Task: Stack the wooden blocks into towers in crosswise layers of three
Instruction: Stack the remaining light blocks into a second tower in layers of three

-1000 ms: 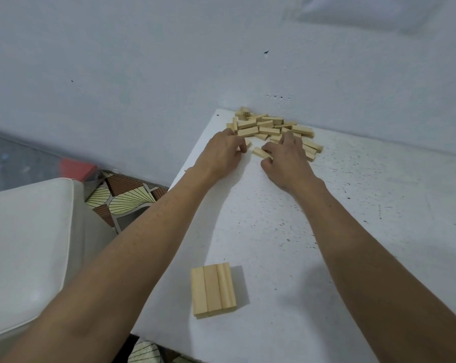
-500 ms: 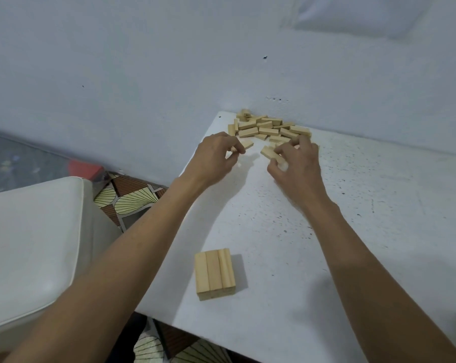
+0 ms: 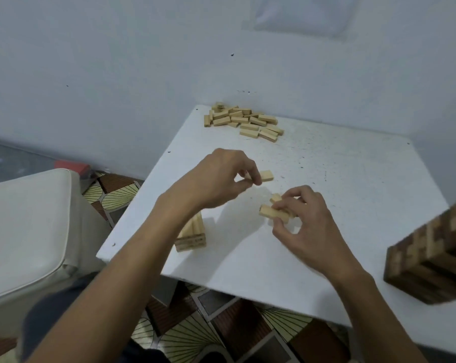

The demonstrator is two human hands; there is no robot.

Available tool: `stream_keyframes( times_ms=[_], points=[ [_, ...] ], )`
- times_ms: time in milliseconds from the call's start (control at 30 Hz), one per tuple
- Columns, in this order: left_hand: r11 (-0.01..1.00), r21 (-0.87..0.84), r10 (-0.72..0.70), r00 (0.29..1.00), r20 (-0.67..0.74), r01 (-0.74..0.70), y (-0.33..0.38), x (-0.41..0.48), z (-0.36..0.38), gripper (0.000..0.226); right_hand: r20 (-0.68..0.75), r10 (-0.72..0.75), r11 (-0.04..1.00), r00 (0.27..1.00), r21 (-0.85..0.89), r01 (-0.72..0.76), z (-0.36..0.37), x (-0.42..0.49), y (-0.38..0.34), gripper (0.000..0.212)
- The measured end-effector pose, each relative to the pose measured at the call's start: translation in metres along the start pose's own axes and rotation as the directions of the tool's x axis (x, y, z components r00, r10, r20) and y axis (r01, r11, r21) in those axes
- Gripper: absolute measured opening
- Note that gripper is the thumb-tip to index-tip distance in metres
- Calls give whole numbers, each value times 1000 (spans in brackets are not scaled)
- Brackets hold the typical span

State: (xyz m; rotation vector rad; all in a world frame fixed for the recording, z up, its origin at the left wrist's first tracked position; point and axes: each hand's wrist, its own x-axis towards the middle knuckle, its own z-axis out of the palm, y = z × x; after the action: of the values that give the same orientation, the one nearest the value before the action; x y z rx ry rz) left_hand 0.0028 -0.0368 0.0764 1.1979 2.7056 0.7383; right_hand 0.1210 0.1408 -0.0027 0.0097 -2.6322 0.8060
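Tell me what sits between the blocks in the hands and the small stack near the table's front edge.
Nothing visible: only bare table lies between the blocks in the right hand, the block in the left hand and the small stack. The left forearm hides part of the stack's top.

From here I see my left hand [image 3: 221, 179] and right hand [image 3: 308, 226] bare, forearms unsleeved; dark navy cloth [image 3: 46, 318] lies lower left.

Left forearm [image 3: 148, 244] hides most of the low tower [image 3: 195, 238], dark tower [image 3: 431, 260] blurred and cut off at right edge, right hand [image 3: 310, 231] fingers [image 3: 292, 199] cover its blocks [image 3: 272, 213], count unclear.
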Motion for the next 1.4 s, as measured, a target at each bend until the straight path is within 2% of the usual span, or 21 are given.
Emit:
stream_keyframes(
  times_ms=[133,233,467,800,933,1133,1400],
  points=[
    [999,-38,-26,999,19,27,35,-24,32,17,87,-44,999,995,3,44,-8,-38,6,21],
    [995,-74,-63,998,10,64,44,-33,60,18,137,-30,1000,990,2,30,-11,-56,14,30],
    [992,-61,-106,993,60,110,45,-35,102,16,177,-35,998,984,-36,42,-11,-76,25,35],
    [990,-131,-44,999,11,45,38,-34,110,19,21,39,990,999,-137,-36,-10,-88,32,32],
    [990,-140,-26,1000,14,28,35,-41,109,24,6,61,995,998,-83,-61,-8,-86,34,27],
    [993,-116,28,995,95,-17,34,-43,116,40,10,83,996,996,-17,-83,-4,-81,31,28],
    [993,-105,61,994,85,-52,29,-35,121,34,-11,86,996,996,-10,-86,-3,-80,31,32]
  ],
)
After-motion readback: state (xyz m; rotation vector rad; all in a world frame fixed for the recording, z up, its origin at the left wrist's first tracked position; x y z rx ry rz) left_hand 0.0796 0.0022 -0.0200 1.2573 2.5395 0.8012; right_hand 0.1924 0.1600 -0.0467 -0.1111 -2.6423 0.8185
